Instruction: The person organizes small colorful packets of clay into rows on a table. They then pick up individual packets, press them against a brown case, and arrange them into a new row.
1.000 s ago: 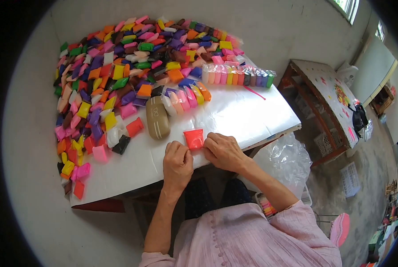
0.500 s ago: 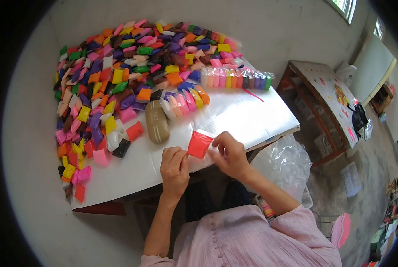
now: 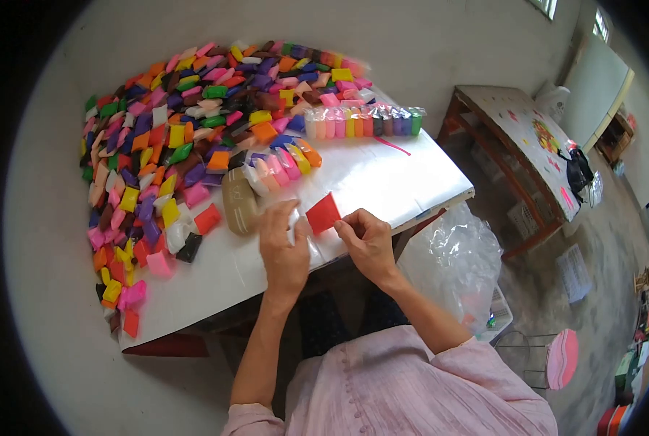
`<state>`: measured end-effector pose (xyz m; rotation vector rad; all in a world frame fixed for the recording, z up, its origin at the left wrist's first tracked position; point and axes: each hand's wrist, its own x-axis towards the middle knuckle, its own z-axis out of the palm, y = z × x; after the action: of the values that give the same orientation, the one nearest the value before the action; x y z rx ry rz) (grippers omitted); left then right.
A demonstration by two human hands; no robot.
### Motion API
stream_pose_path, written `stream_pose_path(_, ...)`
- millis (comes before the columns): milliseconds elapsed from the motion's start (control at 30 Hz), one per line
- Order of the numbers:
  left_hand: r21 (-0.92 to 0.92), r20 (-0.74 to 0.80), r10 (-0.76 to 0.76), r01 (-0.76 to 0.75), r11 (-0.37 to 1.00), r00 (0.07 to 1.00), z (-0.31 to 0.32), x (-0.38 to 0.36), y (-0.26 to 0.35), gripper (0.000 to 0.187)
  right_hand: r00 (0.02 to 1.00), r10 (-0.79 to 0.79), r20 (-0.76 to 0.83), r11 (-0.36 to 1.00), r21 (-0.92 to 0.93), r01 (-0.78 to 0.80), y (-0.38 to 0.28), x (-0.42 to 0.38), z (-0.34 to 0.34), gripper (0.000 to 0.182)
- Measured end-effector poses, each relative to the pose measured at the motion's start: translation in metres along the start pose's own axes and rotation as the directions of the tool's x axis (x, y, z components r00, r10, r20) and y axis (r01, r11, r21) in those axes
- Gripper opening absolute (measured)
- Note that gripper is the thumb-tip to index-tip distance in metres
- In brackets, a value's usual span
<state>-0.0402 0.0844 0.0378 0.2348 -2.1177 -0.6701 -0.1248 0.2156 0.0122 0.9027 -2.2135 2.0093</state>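
A flat red packet [image 3: 322, 215], glossy and tilted, is held above the table's front edge. My right hand [image 3: 368, 243] pinches its lower right corner between thumb and fingers. Just left of the packet, my left hand [image 3: 284, 251] is raised with its fingers apart and somewhat blurred; nothing shows in it. Behind my left hand lies a brownish-olive oval case [image 3: 238, 203] with pale stripes. A clear-wrapped bundle of coloured packets [image 3: 277, 171] rests beside the case.
Many coloured packets [image 3: 183, 152] are heaped across the left and back of the silvery table [image 3: 404, 178]. A wrapped row of coloured packets [image 3: 364, 122] and a pink strip [image 3: 392, 146] lie farther back. A clear plastic bag [image 3: 451, 254] hangs right; a pink-topped stool [image 3: 562, 360] stands beyond.
My left hand has let go of the red packet's lower left corner and opened. My right hand now grips the packet by its right corner. The camera view has shifted slightly.
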Motion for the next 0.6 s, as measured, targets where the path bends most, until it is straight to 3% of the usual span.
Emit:
stream_pose_path(33,-0.052,0.065,0.001,0.002,0.999,0.998,0.005,-0.004,0.004,0.033,1.000,0.023,-0.011,1.000,0.000,-0.023,0.000,-0.004,-0.003,0.018)
stream_pose_path(133,0.032,0.107,0.070,-0.073,0.997,0.992,0.026,-0.007,0.010,0.033,0.999,0.043,-0.015,0.999,-0.009,-0.044,0.004,-0.018,-0.009,0.020)
stream_pose_path(167,-0.147,0.168,0.047,-0.023,0.989,0.985,0.035,-0.007,0.002,0.034,0.999,0.042,-0.012,0.999,-0.012,-0.043,0.006,-0.021,-0.011,0.020)
stream_pose_path(267,-0.158,0.310,0.105,-0.058,0.986,0.945,0.038,-0.006,-0.002,0.036,0.982,0.188,0.032,0.979,0.076,-0.189,-0.001,-0.029,-0.023,0.022)
stream_pose_path(400,-0.245,0.273,0.061,0.008,0.970,0.960,0.039,-0.010,0.008,0.021,0.952,0.303,0.034,0.912,0.281,-0.300,0.006,-0.037,-0.039,0.018)
stream_pose_path(500,-0.232,0.259,0.105,-0.044,0.972,0.960,0.041,-0.011,0.006,0.012,0.956,0.294,0.011,0.908,0.308,-0.283,0.013,-0.038,-0.042,0.017)
stream_pose_path(600,-0.049,0.180,0.221,-0.216,0.975,0.959,0.040,-0.013,0.012,0.013,0.960,0.280,0.020,0.926,0.260,-0.275,0.011,-0.043,-0.040,0.016)
